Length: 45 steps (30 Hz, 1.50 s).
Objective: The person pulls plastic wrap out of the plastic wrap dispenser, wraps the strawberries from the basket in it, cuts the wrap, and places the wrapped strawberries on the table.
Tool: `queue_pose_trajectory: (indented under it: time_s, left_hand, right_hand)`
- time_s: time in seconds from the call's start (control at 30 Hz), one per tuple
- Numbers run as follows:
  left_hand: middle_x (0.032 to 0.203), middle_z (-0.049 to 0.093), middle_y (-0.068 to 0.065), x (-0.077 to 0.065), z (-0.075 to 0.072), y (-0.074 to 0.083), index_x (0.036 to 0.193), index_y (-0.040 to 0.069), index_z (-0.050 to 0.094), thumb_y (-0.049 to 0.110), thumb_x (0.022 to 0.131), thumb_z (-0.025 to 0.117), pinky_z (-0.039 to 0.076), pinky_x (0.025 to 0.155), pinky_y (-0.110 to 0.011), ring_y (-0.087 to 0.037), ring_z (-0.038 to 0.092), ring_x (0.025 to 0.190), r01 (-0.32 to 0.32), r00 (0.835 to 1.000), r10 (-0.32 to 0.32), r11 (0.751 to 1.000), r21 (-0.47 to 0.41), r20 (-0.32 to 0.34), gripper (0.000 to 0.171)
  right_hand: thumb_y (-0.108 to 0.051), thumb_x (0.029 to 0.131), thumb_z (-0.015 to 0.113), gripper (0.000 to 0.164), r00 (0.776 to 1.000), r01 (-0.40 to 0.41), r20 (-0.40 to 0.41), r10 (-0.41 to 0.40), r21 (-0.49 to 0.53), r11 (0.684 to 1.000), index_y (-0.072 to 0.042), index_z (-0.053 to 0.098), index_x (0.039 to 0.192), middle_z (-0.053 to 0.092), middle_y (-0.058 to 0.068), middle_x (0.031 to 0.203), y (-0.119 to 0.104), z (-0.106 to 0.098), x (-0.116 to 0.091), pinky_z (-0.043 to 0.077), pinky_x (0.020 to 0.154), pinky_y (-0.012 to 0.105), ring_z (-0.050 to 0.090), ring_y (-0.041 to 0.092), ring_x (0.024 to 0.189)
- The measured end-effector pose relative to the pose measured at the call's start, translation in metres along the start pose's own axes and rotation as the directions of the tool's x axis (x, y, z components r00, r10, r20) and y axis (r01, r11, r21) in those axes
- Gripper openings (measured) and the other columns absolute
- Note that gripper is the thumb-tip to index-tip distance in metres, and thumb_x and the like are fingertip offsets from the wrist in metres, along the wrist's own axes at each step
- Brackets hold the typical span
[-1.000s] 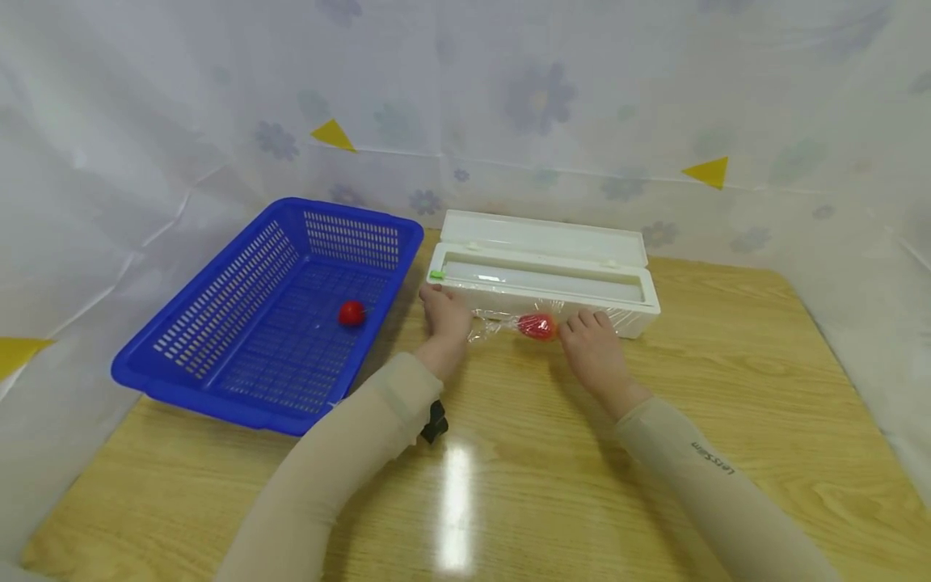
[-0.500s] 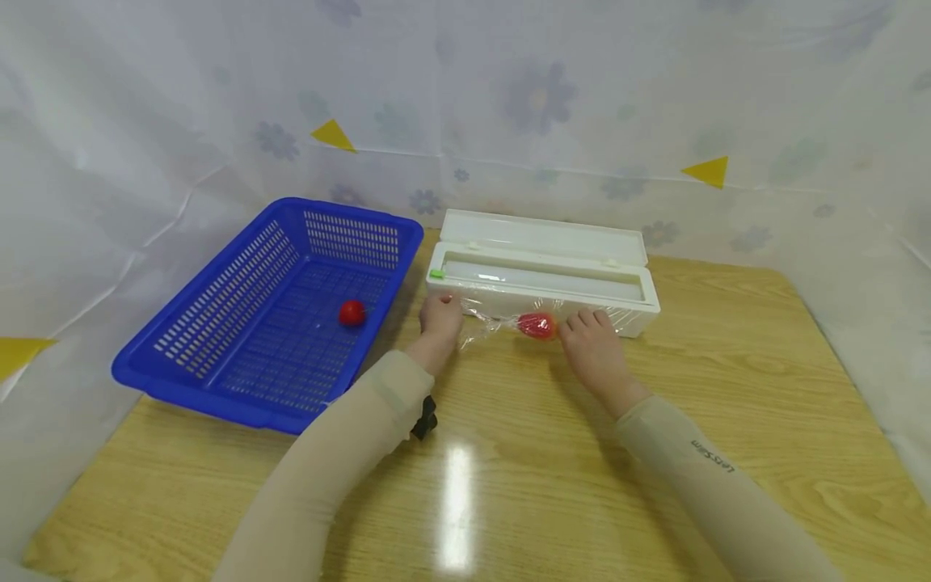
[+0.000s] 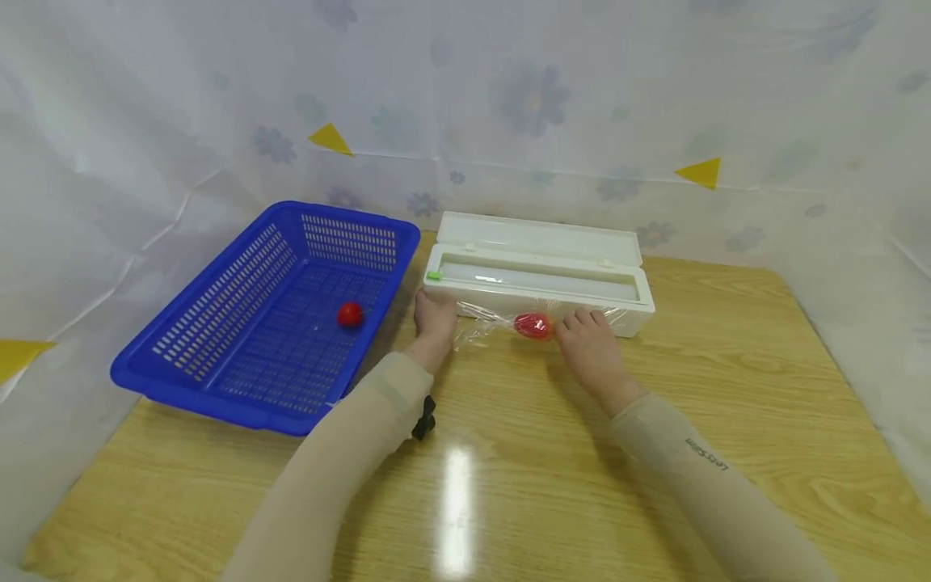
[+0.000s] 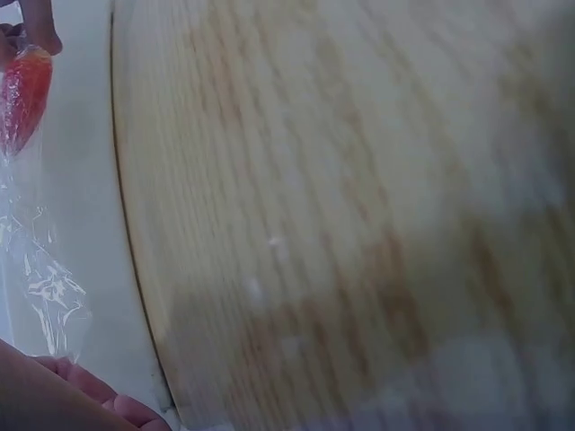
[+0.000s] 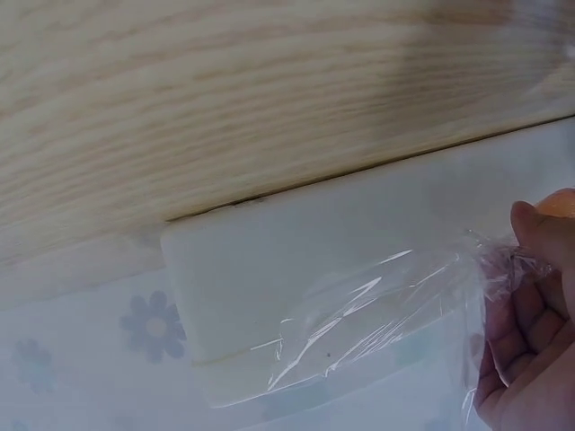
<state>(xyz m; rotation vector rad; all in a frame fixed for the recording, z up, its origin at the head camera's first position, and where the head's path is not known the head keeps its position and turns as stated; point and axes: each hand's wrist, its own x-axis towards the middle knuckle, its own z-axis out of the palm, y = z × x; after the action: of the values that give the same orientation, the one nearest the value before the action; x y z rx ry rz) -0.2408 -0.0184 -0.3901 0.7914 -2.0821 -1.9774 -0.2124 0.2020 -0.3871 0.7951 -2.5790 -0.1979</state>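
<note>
A red, orange-tinged fruit [image 3: 533, 326] sits wrapped in clear cling film [image 3: 480, 323] before the long white cling film box [image 3: 618, 320]. My left hand [image 3: 435, 319] holds the film's left end near the box's left front corner; its fingertips are partly hidden. To the right of the fruit, my right hand [image 3: 589, 343] pinches the gathered film close against it. In the right wrist view the thumb and curled fingers of my right hand [image 5: 535, 314] grip the bunched film, with loose film trailing over the box front. The left wrist view shows the red fruit [image 4: 24, 99] between both hands.
The box's lid [image 3: 538, 234] stands raised at the back, with a white roll [image 3: 538, 280] inside and a green slider [image 3: 434, 276] at left. A blue basket [image 3: 182, 412] holding a red round fruit [image 3: 351, 314] stands left. A black object [image 3: 425, 419] shows beside the left forearm.
My left hand has drawn down slightly from the box's top edge and a little left, pulling the film into a narrower strand. The right hand and the fruit stay nearly in place.
</note>
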Motion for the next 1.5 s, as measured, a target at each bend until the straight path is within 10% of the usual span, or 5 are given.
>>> queue_pose_trajectory:
  time_s: [0.37, 0.87, 1.2, 1.5]
  left_hand:
    - [0.134, 0.047, -0.021, 0.010, 0.000, -0.007, 0.137, 0.003, 0.033, 0.011, 0.082, 0.061, 0.037, 0.107, -0.040, -0.033, 0.046, 0.124, -0.003, 0.996, 0.003, 1.000, -0.002, 0.087, 0.062]
    - [0.125, 0.050, -0.017, 0.036, -0.014, -0.014, 0.137, 0.000, 0.031, 0.009, 0.086, 0.065, 0.045, 0.080, -0.026, -0.014, 0.051, 0.083, 0.032, 0.950, -0.020, 0.999, -0.032, 0.311, 0.061]
    - [0.103, 0.063, -0.016, 0.041, -0.022, -0.024, 0.128, -0.001, 0.041, 0.014, 0.084, 0.069, 0.048, 0.070, -0.022, -0.009, 0.055, 0.070, -0.099, 0.961, 0.078, 0.993, 0.067, 0.266, 0.055]
    - [0.083, 0.061, -0.004, 0.045, -0.030, -0.023, 0.122, 0.000, 0.042, 0.010, 0.085, 0.067, 0.049, 0.058, -0.017, -0.006, 0.056, 0.057, -0.082, 0.957, 0.082, 0.997, -0.011, 0.280, 0.046]
  right_hand:
    - [-0.014, 0.083, 0.068, 0.014, 0.981, -0.127, 0.158, 0.117, 0.055, 0.990, -0.003, 0.067, 0.092, 0.064, 0.010, 0.085, 0.006, -0.002, 0.002, 0.043, 0.077, 0.040, 0.055, 0.029, 0.089]
    - [-0.011, 0.087, 0.062, 0.011, 0.988, -0.112, 0.112, 0.103, 0.071, 0.991, -0.001, 0.060, 0.090, 0.062, 0.013, 0.086, 0.007, 0.000, 0.000, 0.044, 0.078, 0.041, 0.054, 0.030, 0.090]
    - [-0.030, 0.082, 0.070, 0.038, 0.986, -0.127, 0.122, 0.113, 0.115, 0.985, -0.002, 0.060, 0.105, 0.066, 0.013, 0.101, 0.005, -0.003, 0.002, 0.045, 0.080, 0.044, 0.055, 0.031, 0.096]
    - [-0.018, 0.087, 0.065, 0.015, 0.994, -0.110, 0.011, 0.111, 0.271, 0.956, -0.003, 0.071, 0.089, 0.070, 0.010, 0.084, 0.004, -0.015, 0.053, 0.048, 0.074, 0.040, 0.059, 0.029, 0.081]
